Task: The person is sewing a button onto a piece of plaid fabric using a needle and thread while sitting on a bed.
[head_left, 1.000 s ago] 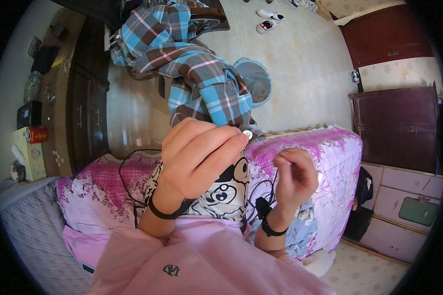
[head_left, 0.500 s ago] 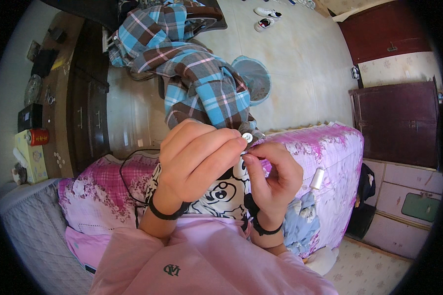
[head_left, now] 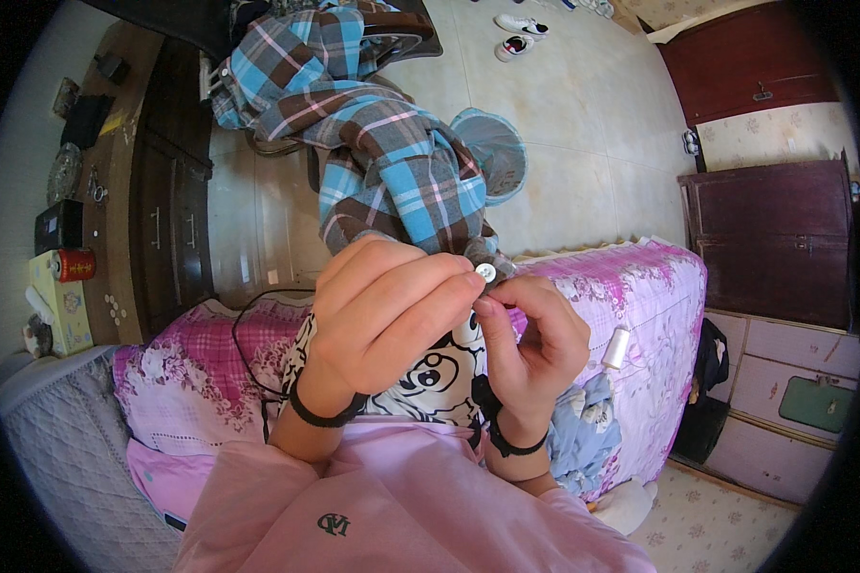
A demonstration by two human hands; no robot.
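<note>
A small round white button (head_left: 486, 273) shows at the fingertips of my left hand (head_left: 382, 310), whose thumb and fingers are pinched together on it. Behind the button lies a dark grey edge of the blue, brown and grey plaid shirt (head_left: 406, 181), which spreads away from me over a chair. Close on the right, my right hand (head_left: 537, 334) has its thumb and forefinger pressed together just below the button. What sits in that pinch is hidden or too small to make out.
A white thread spool (head_left: 616, 349) lies on the pink-and-white bedspread (head_left: 655, 296), near a crumpled light blue cloth (head_left: 583, 435). Beyond the bed stands a lined waste bin (head_left: 492, 158). Several loose buttons (head_left: 115, 310), scissors (head_left: 96, 186) and a red can (head_left: 74, 265) rest on the left desk.
The button has shifted slightly down and to the right and turned a little. My right fingertips remain close to it, and both hands have barely moved.
</note>
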